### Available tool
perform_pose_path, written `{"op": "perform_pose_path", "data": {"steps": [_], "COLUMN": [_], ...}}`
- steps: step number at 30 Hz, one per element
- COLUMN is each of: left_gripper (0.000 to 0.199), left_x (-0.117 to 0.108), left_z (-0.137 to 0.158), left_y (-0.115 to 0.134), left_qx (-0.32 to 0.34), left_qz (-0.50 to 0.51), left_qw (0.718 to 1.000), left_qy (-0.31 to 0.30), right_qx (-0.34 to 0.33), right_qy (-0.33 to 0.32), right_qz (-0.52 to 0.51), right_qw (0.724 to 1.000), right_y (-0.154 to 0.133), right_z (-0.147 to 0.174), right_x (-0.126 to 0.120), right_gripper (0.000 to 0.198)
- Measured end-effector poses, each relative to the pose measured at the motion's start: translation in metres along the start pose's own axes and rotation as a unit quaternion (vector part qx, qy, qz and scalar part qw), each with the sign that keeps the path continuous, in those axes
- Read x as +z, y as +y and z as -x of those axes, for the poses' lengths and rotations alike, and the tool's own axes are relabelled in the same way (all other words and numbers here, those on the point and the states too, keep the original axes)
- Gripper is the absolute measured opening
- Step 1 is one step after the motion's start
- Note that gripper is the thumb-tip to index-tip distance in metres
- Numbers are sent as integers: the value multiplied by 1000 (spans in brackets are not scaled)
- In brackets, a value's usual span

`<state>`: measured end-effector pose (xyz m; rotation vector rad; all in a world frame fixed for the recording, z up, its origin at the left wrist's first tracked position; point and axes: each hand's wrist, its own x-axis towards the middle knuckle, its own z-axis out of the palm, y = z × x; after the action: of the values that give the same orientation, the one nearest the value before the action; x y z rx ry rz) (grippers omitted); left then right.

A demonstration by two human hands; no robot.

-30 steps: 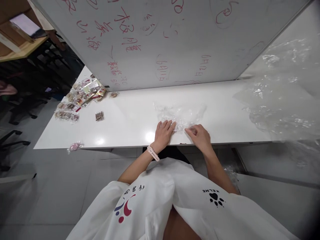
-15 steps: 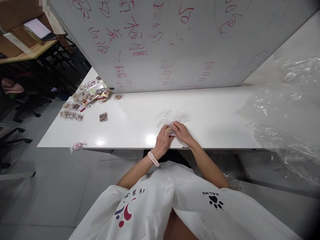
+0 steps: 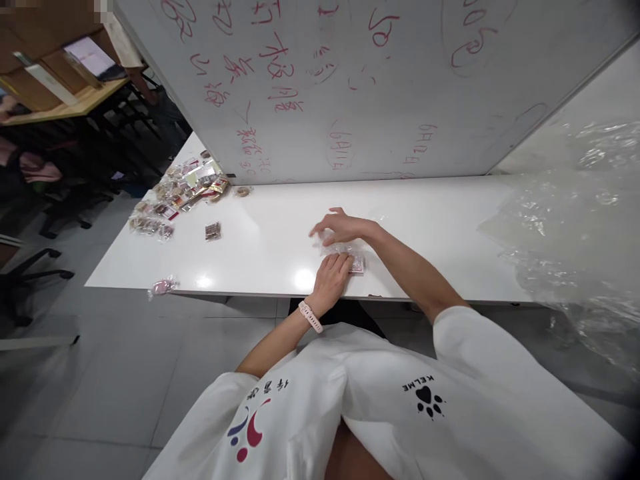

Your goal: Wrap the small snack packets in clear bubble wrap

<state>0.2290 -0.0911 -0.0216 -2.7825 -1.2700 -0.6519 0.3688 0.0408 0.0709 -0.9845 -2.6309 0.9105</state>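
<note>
My left hand (image 3: pixel 331 283), with a pale pink band at the wrist, lies palm down near the table's front edge. Its fingers are together over a small flat packet (image 3: pixel 357 264) with reddish print, whose right end sticks out. Part of the packet is hidden under that hand. Clear plastic film (image 3: pixel 340 249) lies crumpled just beyond the packet. Above the film, my right hand (image 3: pixel 344 227) reaches across to the left with its fingers spread and thumb apart. Some film shows between its thumb and fingers, but I see no grip on it.
Wrapped snack packets (image 3: pixel 185 190) are piled at the table's left end. A brown packet (image 3: pixel 213 231) lies apart, and a pink one (image 3: pixel 163 287) overhangs the front edge. A whiteboard (image 3: pixel 310 87) stands behind. Large clear plastic sheeting (image 3: pixel 565 233) covers the right side.
My right hand has left the packet, moved up and left over the film, and spread its fingers. The left hand stays on the packet, now flatter. More of the packet shows.
</note>
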Motion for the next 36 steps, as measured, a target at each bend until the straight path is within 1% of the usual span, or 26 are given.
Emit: {"op": "perform_pose_path", "data": {"steps": [1,2,3,4,5,6,8,9,10,11,12,14,15,16,18,19,20,21,22,24,26,27,29,32,34,36], "left_gripper": [35,34,34,33,33,33,32,33,33,33,33,31,30,28,27,28,29,30,30,30,31,32,33,29,24,20], "left_x": [0,1,2,3,4,5,6,6,6,5,4,2,1,0,-3,-5,-7,-8,-10,-14,-17,-18,-18,-16,-12,-7], "left_z": [0,1,1,2,2,1,0,-1,-2,-3,-3,-5,-6,-8,-12,-15,-19,-24,-30,-43,-57,-64,-76,-89,-96,-101], "left_y": [-1,-1,-2,-3,-5,-6,-9,-10,-11,-12,-13,-13,-13,-13,-14,-15,-18,-20,-24,-31,-39,-42,-48,-55,-58,-59], "left_qx": [1,1,2,4,6,9,13,15,18,22,26,36,38,38,28,17,1,-16,-34,-64,-86,-94,-108,-118,-139,-178], "left_qz": [-7,-11,-10,-5,4,16,44,57,68,76,81,85,86,88,100,110,125,143,168,231,284,292,274,234,241,249], "left_qw": [1000,1000,1000,1000,1000,1000,999,998,998,997,996,996,995,995,994,993,991,987,982,966,946,942,947,956,948,938], "left_qy": [2,4,6,7,7,7,2,-1,-4,-5,-5,-7,-11,-17,-37,-48,-57,-66,-75,-99,-129,-137,-131,-132,-155,-162], "right_qx": [11,38,75,121,172,204,263,283,297,301,293,242,205,165,103,88,84,90,105,149,190,205,226,233,204,171], "right_qy": [-11,15,74,148,197,213,218,227,257,307,372,489,510,494,395,351,323,315,325,370,407,419,438,470,453,401], "right_qz": [-37,-75,-109,-134,-150,-153,-150,-132,-102,-62,-19,37,28,0,-62,-76,-81,-78,-74,-73,-84,-86,-69,18,79,120], "right_qw": [999,996,988,972,954,943,928,922,914,901,881,837,835,854,911,929,939,942,937,914,890,881,867,851,865,892], "right_y": [10,23,38,52,66,78,93,94,91,84,73,43,25,9,-19,-27,-32,-33,-31,-21,-9,-4,2,4,4,5], "right_z": [-3,-1,6,18,34,52,88,105,119,130,138,147,147,146,141,137,133,129,126,120,114,111,106,102,101,101], "right_x": [-8,-16,-25,-32,-38,-42,-40,-36,-30,-22,-13,8,21,34,62,75,87,98,107,118,122,122,121,121,122,122], "right_gripper": [31,26,24,24,23,22,17,15,16,18,21,23,23,22,23,27,34,39,42,40,39,39,39,37,36,40]}}
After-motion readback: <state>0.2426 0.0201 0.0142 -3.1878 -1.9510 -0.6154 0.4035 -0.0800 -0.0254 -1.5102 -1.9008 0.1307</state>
